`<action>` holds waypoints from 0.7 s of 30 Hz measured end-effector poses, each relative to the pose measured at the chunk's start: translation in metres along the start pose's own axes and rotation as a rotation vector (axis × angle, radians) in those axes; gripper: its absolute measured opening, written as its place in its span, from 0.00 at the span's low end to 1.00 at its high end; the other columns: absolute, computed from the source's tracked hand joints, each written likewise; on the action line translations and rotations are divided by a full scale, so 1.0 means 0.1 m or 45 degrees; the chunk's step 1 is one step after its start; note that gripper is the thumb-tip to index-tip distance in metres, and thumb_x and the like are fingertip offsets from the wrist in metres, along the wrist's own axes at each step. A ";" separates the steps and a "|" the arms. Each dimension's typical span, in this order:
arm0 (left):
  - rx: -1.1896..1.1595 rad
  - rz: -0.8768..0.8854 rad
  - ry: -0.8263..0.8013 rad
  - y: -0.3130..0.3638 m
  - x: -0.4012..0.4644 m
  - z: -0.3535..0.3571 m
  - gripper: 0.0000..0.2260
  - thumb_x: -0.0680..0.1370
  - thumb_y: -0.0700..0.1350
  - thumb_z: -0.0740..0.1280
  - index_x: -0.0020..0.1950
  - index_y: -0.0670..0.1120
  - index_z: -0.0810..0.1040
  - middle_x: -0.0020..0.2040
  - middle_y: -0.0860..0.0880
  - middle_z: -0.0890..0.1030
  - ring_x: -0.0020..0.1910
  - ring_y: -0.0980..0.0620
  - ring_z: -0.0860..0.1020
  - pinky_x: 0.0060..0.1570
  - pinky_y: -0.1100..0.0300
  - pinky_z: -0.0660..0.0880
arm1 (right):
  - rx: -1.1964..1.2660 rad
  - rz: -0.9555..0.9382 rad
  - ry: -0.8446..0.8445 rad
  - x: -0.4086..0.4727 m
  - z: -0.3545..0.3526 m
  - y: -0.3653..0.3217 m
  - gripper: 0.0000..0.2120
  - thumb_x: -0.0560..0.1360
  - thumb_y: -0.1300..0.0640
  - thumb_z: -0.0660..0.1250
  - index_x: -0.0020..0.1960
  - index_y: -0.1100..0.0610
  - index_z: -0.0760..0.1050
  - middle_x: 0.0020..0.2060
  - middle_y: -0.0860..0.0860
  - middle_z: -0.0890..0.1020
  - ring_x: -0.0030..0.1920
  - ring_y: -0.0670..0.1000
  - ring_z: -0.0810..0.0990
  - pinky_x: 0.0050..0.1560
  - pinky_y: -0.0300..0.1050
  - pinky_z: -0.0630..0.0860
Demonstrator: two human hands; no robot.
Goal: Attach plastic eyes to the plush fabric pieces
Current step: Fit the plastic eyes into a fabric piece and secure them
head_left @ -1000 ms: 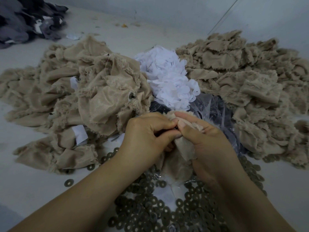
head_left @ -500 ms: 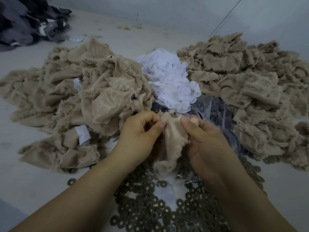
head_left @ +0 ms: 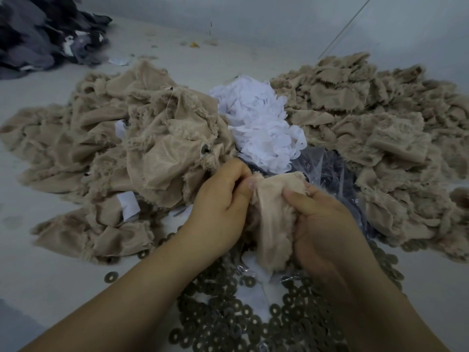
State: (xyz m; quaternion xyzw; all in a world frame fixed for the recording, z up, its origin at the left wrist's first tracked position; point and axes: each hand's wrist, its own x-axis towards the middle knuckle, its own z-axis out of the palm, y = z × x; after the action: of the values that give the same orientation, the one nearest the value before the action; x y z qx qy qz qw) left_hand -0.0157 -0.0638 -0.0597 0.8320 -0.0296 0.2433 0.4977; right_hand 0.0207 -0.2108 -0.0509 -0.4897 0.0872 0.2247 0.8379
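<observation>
At the bottom centre of the frame dark ring-shaped washers (head_left: 253,323) lie scattered over a pale work surface (head_left: 50,270), some on clear plastic. Just above them, both hands meet on one tan plush piece (head_left: 271,219), which hangs between them at mid-frame. The left hand (head_left: 218,212) has its fingers curled in, thumb pressed against the piece's upper edge; the right hand (head_left: 322,224) grips the fabric's right side, thumb on top. No plastic eye can be made out in the held piece. Behind the hands sits a crumpled clear plastic bag (head_left: 327,168) with dark contents. To centre left a heap of tan fabric (head_left: 121,158) spreads out; another tan heap (head_left: 375,128) fills the right. Between them rises a mound of white cut pieces (head_left: 261,123). Farther back, dark grey fabric (head_left: 38,34) lies in the upper left corner, and a pale wall (head_left: 253,19) runs across the top.
</observation>
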 end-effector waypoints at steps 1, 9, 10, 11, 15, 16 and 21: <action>-0.037 -0.034 -0.008 -0.01 0.00 0.00 0.11 0.82 0.41 0.61 0.39 0.45 0.70 0.32 0.57 0.70 0.32 0.61 0.68 0.33 0.70 0.65 | -0.012 0.005 0.010 0.00 -0.01 -0.01 0.13 0.80 0.65 0.63 0.63 0.64 0.76 0.52 0.62 0.85 0.53 0.60 0.86 0.53 0.54 0.83; -0.237 -0.135 -0.012 0.01 -0.04 0.05 0.12 0.79 0.43 0.68 0.36 0.45 0.76 0.27 0.55 0.73 0.28 0.62 0.70 0.30 0.70 0.67 | -0.017 -0.060 0.155 0.06 -0.06 0.04 0.14 0.80 0.63 0.65 0.65 0.61 0.74 0.55 0.62 0.84 0.54 0.59 0.85 0.58 0.59 0.81; -0.274 -0.169 -0.005 0.00 -0.03 0.05 0.13 0.80 0.41 0.67 0.35 0.46 0.76 0.26 0.57 0.72 0.27 0.62 0.69 0.30 0.70 0.67 | 0.016 -0.078 0.192 0.07 -0.07 0.04 0.16 0.79 0.62 0.66 0.67 0.61 0.74 0.57 0.62 0.83 0.54 0.59 0.85 0.58 0.59 0.80; -0.289 -0.187 -0.004 -0.01 -0.02 0.04 0.13 0.80 0.40 0.66 0.35 0.46 0.76 0.26 0.58 0.73 0.27 0.62 0.69 0.30 0.70 0.67 | 0.024 -0.091 0.204 0.07 -0.07 0.05 0.17 0.79 0.61 0.68 0.67 0.62 0.74 0.57 0.62 0.83 0.55 0.59 0.84 0.58 0.60 0.80; -0.325 -0.162 0.014 -0.03 -0.01 0.04 0.12 0.81 0.41 0.65 0.38 0.38 0.76 0.29 0.51 0.73 0.29 0.59 0.69 0.31 0.67 0.69 | -0.058 -0.040 0.069 0.01 -0.06 0.05 0.26 0.72 0.48 0.73 0.59 0.68 0.79 0.52 0.66 0.84 0.54 0.64 0.84 0.56 0.62 0.81; -0.341 -0.153 0.017 -0.03 -0.02 0.04 0.12 0.81 0.41 0.65 0.38 0.38 0.76 0.29 0.51 0.72 0.29 0.59 0.69 0.31 0.67 0.69 | -0.091 0.006 0.001 -0.01 -0.05 0.05 0.27 0.71 0.46 0.73 0.59 0.68 0.79 0.53 0.66 0.84 0.54 0.64 0.84 0.56 0.61 0.81; -0.314 -0.111 0.003 -0.04 -0.03 0.04 0.11 0.80 0.41 0.65 0.40 0.40 0.78 0.30 0.51 0.74 0.30 0.59 0.71 0.33 0.66 0.70 | -0.106 0.188 -0.194 -0.07 0.04 0.09 0.24 0.70 0.51 0.72 0.60 0.66 0.80 0.57 0.64 0.83 0.58 0.60 0.83 0.57 0.53 0.82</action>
State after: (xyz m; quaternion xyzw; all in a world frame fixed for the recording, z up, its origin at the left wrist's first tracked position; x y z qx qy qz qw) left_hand -0.0156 -0.0661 -0.0660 0.7646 -0.0226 0.2170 0.6065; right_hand 0.0097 -0.2053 -0.0532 -0.4979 0.0496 0.3258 0.8022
